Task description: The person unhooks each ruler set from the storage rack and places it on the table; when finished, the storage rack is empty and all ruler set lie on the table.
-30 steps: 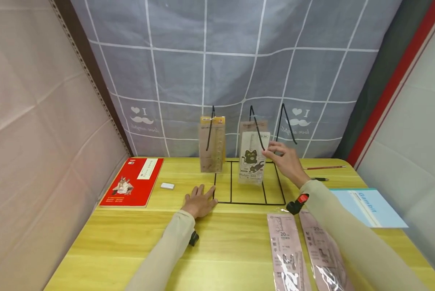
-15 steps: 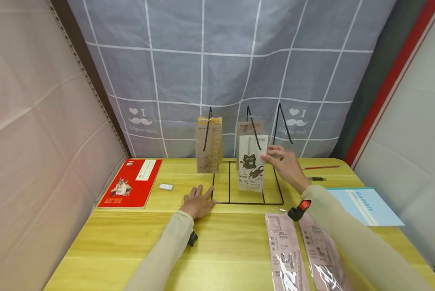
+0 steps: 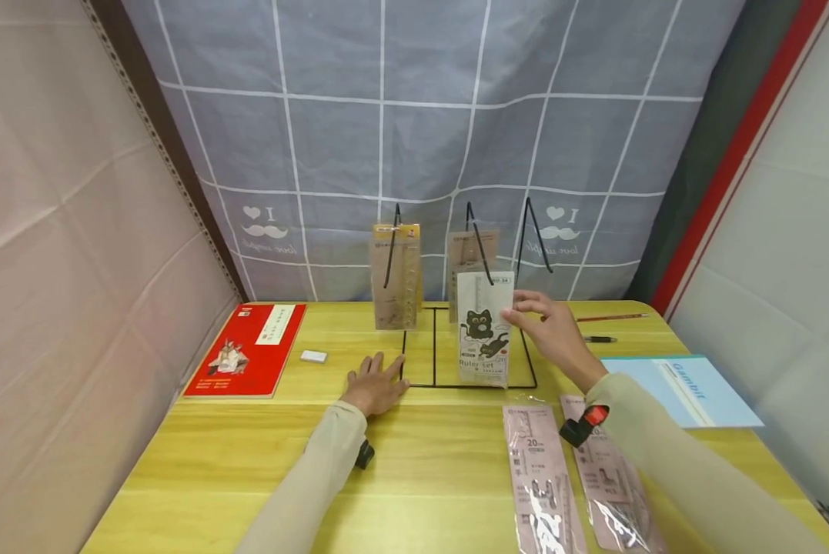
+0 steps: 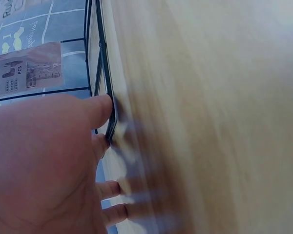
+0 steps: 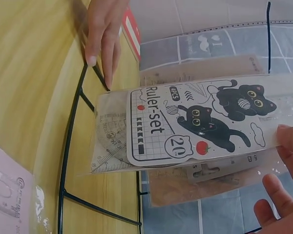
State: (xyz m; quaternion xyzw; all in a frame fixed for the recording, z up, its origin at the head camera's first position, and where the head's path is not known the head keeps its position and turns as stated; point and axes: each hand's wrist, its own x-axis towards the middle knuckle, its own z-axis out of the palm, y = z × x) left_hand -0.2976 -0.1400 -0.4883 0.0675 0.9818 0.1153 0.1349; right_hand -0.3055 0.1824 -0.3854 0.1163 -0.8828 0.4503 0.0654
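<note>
A white ruler set pack [image 3: 485,331] printed with black cats hangs at the front tip of the middle hook of a black wire rack [image 3: 435,362]. Whether the hook still passes through it, I cannot tell. My right hand [image 3: 549,327] pinches the pack's right edge between thumb and fingers. Behind it, a pinkish ruler pack [image 3: 461,250] hangs on the same hook. My left hand [image 3: 374,385] lies with spread fingers on the table by the rack's front left corner; in the left wrist view its thumb touches the wire [image 4: 107,87].
More packs [image 3: 396,285] hang on the left hook. Two pink ruler packs [image 3: 540,469] lie in front, partly under the right forearm. A red booklet [image 3: 248,350] and white eraser [image 3: 313,356] lie left; a blue notebook [image 3: 687,392], pen [image 3: 600,339] and pencil [image 3: 611,317] lie right.
My right hand has drawn the cat ruler set pack forward and down along the middle hook, away from the pink pack behind. My left hand has stayed in place.
</note>
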